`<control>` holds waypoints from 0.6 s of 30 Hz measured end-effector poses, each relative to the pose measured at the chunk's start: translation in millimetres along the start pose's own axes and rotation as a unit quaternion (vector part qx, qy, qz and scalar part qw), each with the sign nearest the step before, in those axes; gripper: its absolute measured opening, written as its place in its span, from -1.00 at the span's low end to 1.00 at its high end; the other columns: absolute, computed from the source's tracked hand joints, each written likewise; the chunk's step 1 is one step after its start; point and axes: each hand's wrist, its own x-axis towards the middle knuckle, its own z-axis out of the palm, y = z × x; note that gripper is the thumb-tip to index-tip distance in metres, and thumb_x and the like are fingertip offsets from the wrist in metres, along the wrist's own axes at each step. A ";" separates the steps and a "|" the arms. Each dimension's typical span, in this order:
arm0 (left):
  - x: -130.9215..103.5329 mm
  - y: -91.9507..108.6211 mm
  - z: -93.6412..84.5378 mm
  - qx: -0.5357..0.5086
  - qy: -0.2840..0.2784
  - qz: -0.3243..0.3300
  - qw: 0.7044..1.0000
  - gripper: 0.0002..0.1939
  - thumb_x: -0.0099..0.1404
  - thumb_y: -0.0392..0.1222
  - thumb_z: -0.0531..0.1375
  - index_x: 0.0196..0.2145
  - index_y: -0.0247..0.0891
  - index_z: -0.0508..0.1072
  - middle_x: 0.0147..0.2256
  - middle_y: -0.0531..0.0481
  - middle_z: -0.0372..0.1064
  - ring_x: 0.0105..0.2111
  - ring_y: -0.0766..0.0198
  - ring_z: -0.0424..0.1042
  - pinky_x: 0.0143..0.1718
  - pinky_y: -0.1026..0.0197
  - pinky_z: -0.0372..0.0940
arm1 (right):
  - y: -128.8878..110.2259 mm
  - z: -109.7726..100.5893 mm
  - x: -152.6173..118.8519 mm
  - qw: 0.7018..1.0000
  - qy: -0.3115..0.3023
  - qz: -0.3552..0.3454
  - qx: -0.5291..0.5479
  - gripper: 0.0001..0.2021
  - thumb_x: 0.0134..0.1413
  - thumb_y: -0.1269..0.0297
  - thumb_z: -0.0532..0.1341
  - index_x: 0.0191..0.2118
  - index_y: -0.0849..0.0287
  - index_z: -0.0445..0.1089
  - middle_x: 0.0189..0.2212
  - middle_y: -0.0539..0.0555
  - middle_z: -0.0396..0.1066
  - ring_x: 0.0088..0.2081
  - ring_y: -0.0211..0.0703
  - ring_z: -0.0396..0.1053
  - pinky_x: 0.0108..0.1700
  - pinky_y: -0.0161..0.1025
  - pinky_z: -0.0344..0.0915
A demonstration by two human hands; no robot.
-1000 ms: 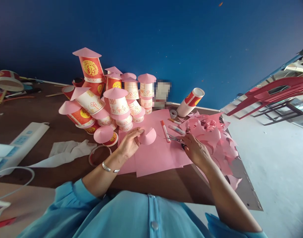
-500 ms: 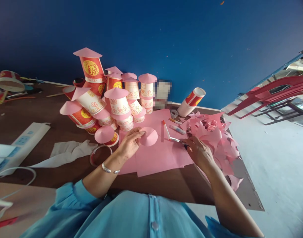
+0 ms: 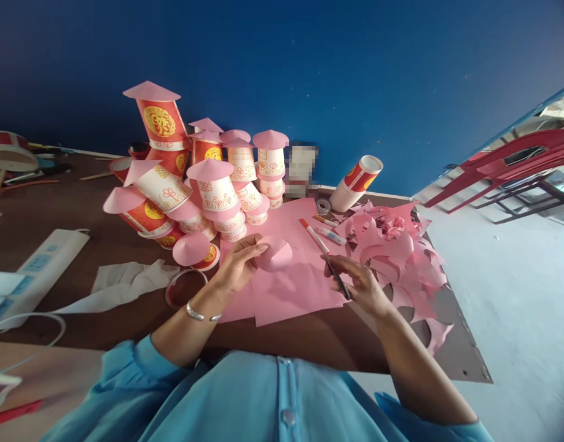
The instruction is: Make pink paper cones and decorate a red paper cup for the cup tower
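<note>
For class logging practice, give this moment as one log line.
Left hand: holds pink paper disc; right hand: holds scissors; paper cups: stacked, left; pink scraps: piled, right

2 hands (image 3: 239,264), 1 pr scissors (image 3: 336,279), 1 pwr strip (image 3: 45,263), 1 bracelet (image 3: 194,313)

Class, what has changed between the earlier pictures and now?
The right hand has moved left, and the scissors it holds have turned. The near end of the red-and-white marker has swung right. Nothing was visibly let go. The left hand still pinches the round pink paper; the cups stayed put.
</note>
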 end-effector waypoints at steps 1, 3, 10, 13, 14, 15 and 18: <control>0.3 -0.4 -0.6 -0.002 -0.001 -0.011 1.000 -0.71 0.01 -0.18 0.52 -0.50 -0.32 0.48 -0.52 0.09 0.37 -0.49 0.41 0.29 -0.44 0.34 0.18 | -4.1 5.8 2.5 1.000 -0.015 -0.008 0.017 -0.52 0.17 0.00 0.39 0.14 0.09 0.51 -0.28 0.08 0.52 -0.28 -0.16 0.44 -0.18 -0.19 0.45; 0.9 -1.1 -1.4 -0.012 0.004 -0.031 0.999 -0.71 -0.01 -0.20 0.52 -0.49 -0.33 0.49 -0.50 0.08 0.39 -0.48 0.40 0.32 -0.44 0.35 0.21 | -10.0 16.5 6.9 0.998 -0.038 -0.005 0.039 -0.54 0.19 0.01 0.39 0.13 0.11 0.53 -0.32 0.07 0.49 -0.32 -0.19 0.40 -0.24 -0.23 0.41; 0.0 0.4 2.0 -0.026 0.010 -0.058 0.998 -0.71 -0.05 -0.25 0.52 -0.48 -0.33 0.48 -0.52 0.09 0.40 -0.51 0.41 0.34 -0.47 0.36 0.24 | -11.4 33.2 10.7 0.988 -0.088 0.026 0.124 -0.53 0.21 -0.05 0.36 0.10 0.15 0.57 -0.43 0.01 0.42 -0.42 -0.28 0.28 -0.36 -0.30 0.28; 0.0 0.7 3.0 -0.025 0.010 -0.062 0.998 -0.70 -0.05 -0.26 0.51 -0.51 -0.32 0.44 -0.55 0.10 0.37 -0.54 0.42 0.32 -0.50 0.37 0.23 | -9.9 33.8 10.4 0.985 -0.088 0.042 0.142 -0.48 0.16 -0.12 0.38 0.06 0.18 0.59 -0.47 -0.01 0.37 -0.44 -0.29 0.23 -0.39 -0.31 0.25; 0.1 0.4 2.8 -0.024 0.009 -0.063 0.998 -0.70 -0.05 -0.27 0.51 -0.52 -0.32 0.43 -0.55 0.10 0.36 -0.54 0.42 0.32 -0.52 0.37 0.22 | -9.5 33.9 10.3 0.985 -0.086 0.049 0.144 -0.46 0.14 -0.14 0.38 0.05 0.19 0.60 -0.48 -0.01 0.36 -0.45 -0.29 0.22 -0.39 -0.31 0.24; 0.3 -0.1 2.5 -0.022 0.007 -0.063 0.998 -0.70 -0.04 -0.27 0.50 -0.54 -0.32 0.42 -0.56 0.10 0.35 -0.55 0.42 0.31 -0.53 0.37 0.21 | -9.2 34.0 10.3 0.984 -0.084 0.057 0.144 -0.45 0.13 -0.16 0.39 0.03 0.20 0.61 -0.48 -0.01 0.35 -0.44 -0.29 0.21 -0.40 -0.31 0.24; 1.0 -2.0 0.8 -0.016 0.002 -0.063 0.998 -0.70 -0.03 -0.26 0.50 -0.54 -0.32 0.41 -0.57 0.10 0.33 -0.56 0.41 0.31 -0.54 0.35 0.20 | -8.4 34.6 9.9 0.983 -0.083 0.070 0.151 -0.44 0.10 -0.17 0.40 0.02 0.22 0.61 -0.48 -0.01 0.34 -0.45 -0.30 0.19 -0.41 -0.32 0.24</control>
